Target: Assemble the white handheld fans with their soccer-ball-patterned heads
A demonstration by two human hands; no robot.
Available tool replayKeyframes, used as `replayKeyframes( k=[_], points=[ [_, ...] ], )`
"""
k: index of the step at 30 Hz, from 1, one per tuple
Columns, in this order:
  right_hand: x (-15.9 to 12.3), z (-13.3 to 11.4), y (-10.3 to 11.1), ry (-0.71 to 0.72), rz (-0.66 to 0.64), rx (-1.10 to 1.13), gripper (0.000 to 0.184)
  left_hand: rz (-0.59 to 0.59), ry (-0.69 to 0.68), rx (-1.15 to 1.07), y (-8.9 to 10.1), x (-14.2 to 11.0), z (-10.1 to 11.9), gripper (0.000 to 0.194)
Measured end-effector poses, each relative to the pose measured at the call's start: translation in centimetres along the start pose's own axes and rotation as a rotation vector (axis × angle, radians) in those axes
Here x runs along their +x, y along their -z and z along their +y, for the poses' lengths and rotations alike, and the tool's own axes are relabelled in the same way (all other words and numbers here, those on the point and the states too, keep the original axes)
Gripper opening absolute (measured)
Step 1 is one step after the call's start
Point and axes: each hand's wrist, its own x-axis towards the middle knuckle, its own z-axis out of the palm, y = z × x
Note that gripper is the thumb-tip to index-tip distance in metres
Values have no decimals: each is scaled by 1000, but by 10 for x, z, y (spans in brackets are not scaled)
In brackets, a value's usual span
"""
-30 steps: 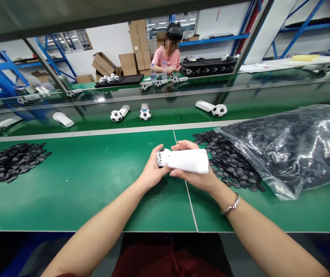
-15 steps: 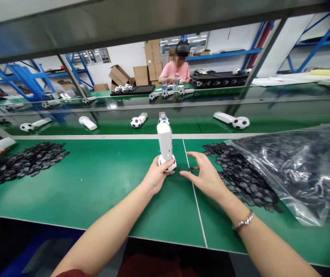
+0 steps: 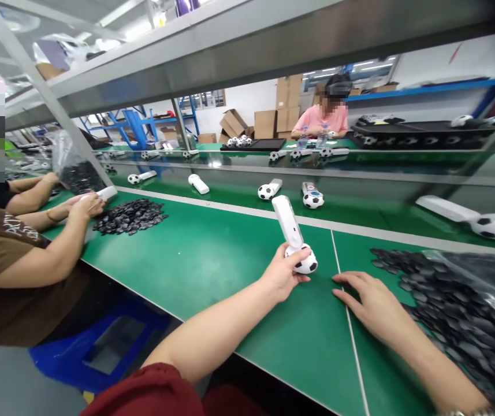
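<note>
My left hand (image 3: 282,276) grips the football-shaped head of a white handheld device (image 3: 293,237), whose white handle points up and away over the green table (image 3: 212,260). My right hand (image 3: 371,305) lies flat and open on the table just right of it, holding nothing. A heap of small black hexagon pieces (image 3: 429,289) spills from a clear plastic bag (image 3: 485,283) beside my right hand.
At the left, a seated person in a brown shirt (image 3: 8,271) works by another pile of black pieces (image 3: 129,215). More football devices (image 3: 312,197) lie on the raised belt behind. A person in pink (image 3: 320,120) sits across. A metal shelf (image 3: 247,52) runs overhead.
My right hand let go of the device and dropped flat onto the table. My left hand turned the device handle-up and keeps it. My view swung left, showing the neighbouring worker.
</note>
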Motion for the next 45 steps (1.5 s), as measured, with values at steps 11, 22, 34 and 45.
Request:
replayKeyframes(
  k=[11, 22, 34, 45],
  points=[
    [-1, -4, 6, -169, -80, 7, 37, 44, 106, -86, 4, 2, 7, 47],
    [1, -19, 20, -246, -195, -12, 17, 147, 204, -32, -4, 3, 19, 28],
    [-3, -42, 24, -246, -218, -42, 20, 407, 110, 679, 9, 123, 135, 31],
    [-4, -47, 18, -279, -169, -123, 31, 654, -252, 1451, 56, 196, 104, 40]
  ],
)
